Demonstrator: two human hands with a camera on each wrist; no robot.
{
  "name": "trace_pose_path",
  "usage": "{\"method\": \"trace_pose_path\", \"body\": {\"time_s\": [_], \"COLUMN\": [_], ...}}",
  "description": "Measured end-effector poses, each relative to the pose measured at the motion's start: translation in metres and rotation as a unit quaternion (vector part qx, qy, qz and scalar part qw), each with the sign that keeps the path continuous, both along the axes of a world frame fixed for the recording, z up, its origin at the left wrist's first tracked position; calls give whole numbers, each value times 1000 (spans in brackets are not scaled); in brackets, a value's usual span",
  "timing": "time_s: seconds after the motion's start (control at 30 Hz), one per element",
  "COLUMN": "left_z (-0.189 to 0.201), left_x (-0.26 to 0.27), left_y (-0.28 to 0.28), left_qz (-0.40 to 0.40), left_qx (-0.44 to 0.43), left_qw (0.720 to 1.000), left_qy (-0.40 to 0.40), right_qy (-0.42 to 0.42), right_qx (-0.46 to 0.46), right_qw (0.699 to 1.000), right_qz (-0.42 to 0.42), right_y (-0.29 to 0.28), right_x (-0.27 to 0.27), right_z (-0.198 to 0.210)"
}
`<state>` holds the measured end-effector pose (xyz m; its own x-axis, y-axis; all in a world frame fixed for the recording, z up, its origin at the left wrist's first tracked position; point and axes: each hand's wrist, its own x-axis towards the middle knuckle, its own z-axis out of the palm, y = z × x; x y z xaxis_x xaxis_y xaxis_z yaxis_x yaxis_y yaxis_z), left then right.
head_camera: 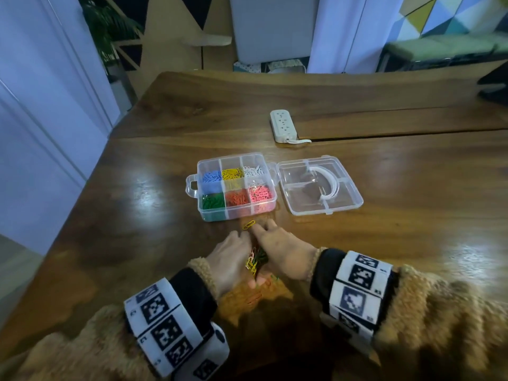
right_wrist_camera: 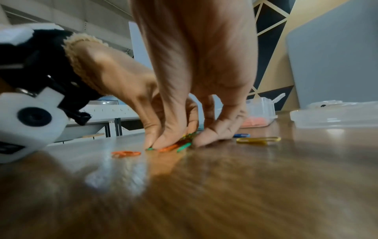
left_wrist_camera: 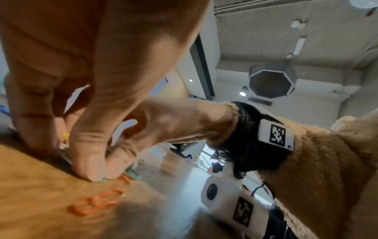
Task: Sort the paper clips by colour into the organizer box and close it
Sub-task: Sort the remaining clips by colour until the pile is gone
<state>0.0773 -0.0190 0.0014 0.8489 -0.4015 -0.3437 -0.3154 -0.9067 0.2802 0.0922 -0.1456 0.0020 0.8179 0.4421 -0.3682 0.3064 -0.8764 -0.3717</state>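
Note:
The clear organizer box (head_camera: 270, 200) stands open, with blue, yellow, white, green, orange and pink clips sorted in its compartments. Its lid (head_camera: 347, 207) lies open to the right. Just in front of the box, my left hand (head_camera: 231, 259) and right hand (head_camera: 283, 251) stand side by side on the table. Their thumbs and fingers are curled round a mixed pile of paper clips (head_camera: 255, 259) between them. In the right wrist view the fingertips (right_wrist_camera: 212, 139) press down beside the pile (right_wrist_camera: 184, 140). A loose yellow clip (head_camera: 248, 224) lies by my right index finger. Orange clips (left_wrist_camera: 96, 202) lie nearer me.
A white power strip (head_camera: 284, 126) lies on the wooden table (head_camera: 412, 243) behind the box. A blue clip (right_wrist_camera: 242, 135) and a yellow clip (right_wrist_camera: 258, 139) lie right of my right hand's fingers. The table's left edge is close to the box.

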Motion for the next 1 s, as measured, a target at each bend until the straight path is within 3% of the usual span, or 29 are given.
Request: {"method": "trace_pose_path", "body": {"time_s": [0.17,0.3,0.53,0.73,0.77,0.83,1.0], "left_z": [-10,-6,3,21,23,21,34], "left_x": [5,9,28,36,33,28,21], "left_y": [-1,-3,7,18,17,13,-4], "left_qz": [58,84,142,168,187,242,315], "left_qx": [-87,-96,-189,-343,-375,-474,-704], "left_qw": [994,992,971,916,896,815,509], "left_qy": [-21,-22,25,120,145,227,383], "right_qy": [-45,-60,7,76,77,63,-43], "right_qx": [54,65,111,277,290,297,281], "right_qw": [997,996,993,953,949,947,951], "right_qz": [-17,-21,-51,-98,-101,-106,-124], "right_y": [0,-3,-15,-27,-29,-32,-33], "right_x": [6,10,25,36,38,42,39], "right_z": [-9,-9,4,39,43,48,57]}}
